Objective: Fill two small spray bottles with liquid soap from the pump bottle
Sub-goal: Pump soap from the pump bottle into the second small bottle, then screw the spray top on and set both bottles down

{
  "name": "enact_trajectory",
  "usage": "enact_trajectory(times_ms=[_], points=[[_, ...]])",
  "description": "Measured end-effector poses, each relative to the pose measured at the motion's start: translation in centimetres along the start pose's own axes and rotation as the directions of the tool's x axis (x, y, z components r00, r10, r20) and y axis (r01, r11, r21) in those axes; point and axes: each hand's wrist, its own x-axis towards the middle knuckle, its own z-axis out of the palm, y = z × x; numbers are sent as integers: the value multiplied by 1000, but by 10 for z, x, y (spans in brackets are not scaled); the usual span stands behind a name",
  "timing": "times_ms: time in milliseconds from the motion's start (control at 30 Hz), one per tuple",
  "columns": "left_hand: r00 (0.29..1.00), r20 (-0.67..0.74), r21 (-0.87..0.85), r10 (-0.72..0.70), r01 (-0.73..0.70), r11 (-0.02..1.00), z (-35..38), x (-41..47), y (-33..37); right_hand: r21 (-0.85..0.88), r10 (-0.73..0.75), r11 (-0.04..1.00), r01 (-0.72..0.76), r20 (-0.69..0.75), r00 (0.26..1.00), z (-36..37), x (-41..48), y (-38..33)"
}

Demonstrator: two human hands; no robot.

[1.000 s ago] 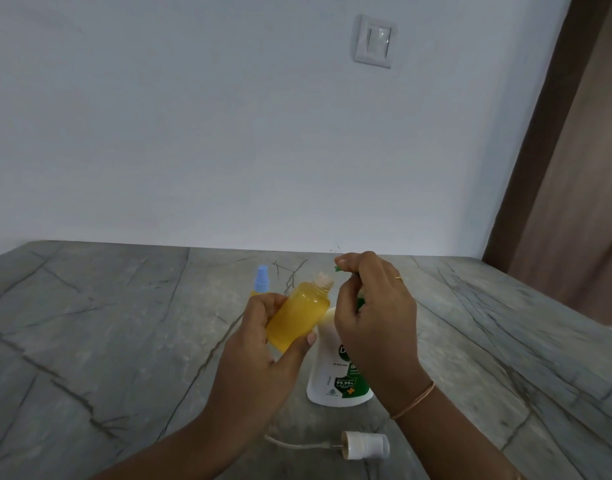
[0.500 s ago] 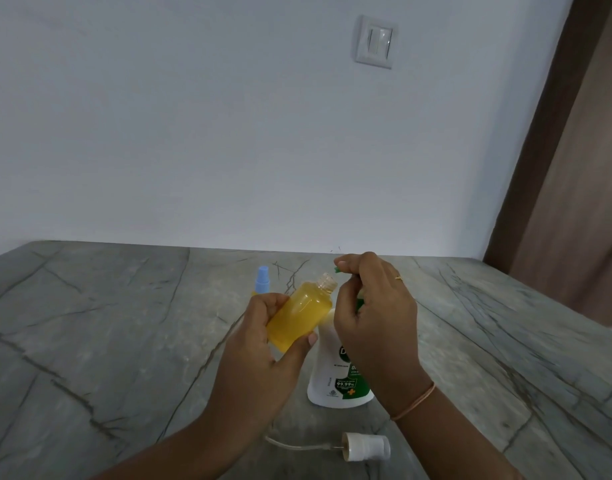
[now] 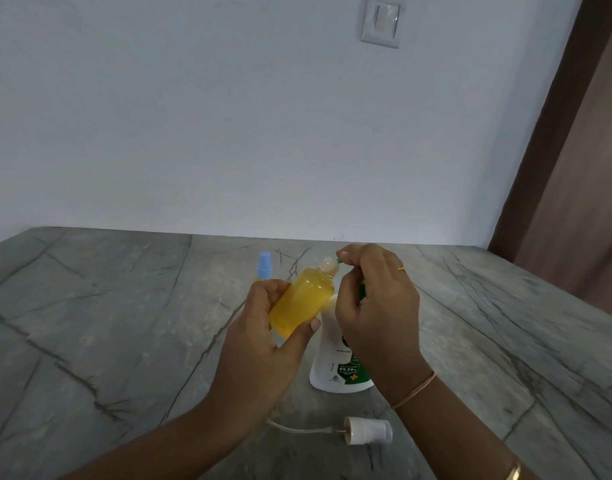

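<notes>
My left hand [image 3: 263,337] grips a small clear bottle full of yellow soap [image 3: 303,301], tilted with its uncapped neck toward the upper right. That neck sits just under the green spout of the pump head, which my right hand [image 3: 377,306] grips and mostly hides. Below my right hand stands the white pump bottle [image 3: 332,365] with its green label. A second small bottle with a blue spray cap [image 3: 264,268] stands behind my left hand, largely hidden.
A white spray head with its dip tube [image 3: 365,430] lies on the grey marble counter [image 3: 107,323] near the front edge. A white wall with a switch plate [image 3: 381,20] rises behind, and a brown door frame [image 3: 554,140] stands at the right.
The yellow bottle's neck has shifted slightly closer to the green spout. My hands have otherwise kept their positions.
</notes>
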Motion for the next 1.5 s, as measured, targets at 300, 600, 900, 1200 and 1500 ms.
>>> enact_trajectory(times_ms=[300,600,900,1200,1500], points=[[999,20,-74,-38,40,996,2,-3,-2,58,49,997,-52,54,997,-6,3,0],[991,110,-65,-69,76,995,-11,-11,-13,37,-49,998,44,152,987,-23,7,1],[982,144,46,-123,118,992,-33,-25,-31,4,-246,957,291,547,800,-55,-22,-15],[964,222,146,-144,113,983,-30,-31,-32,-137,76,975,177,946,314,-71,-48,-3],[946,235,229,-222,168,959,-30,-32,-29,-218,147,972,93,864,481,-70,-24,-17]])
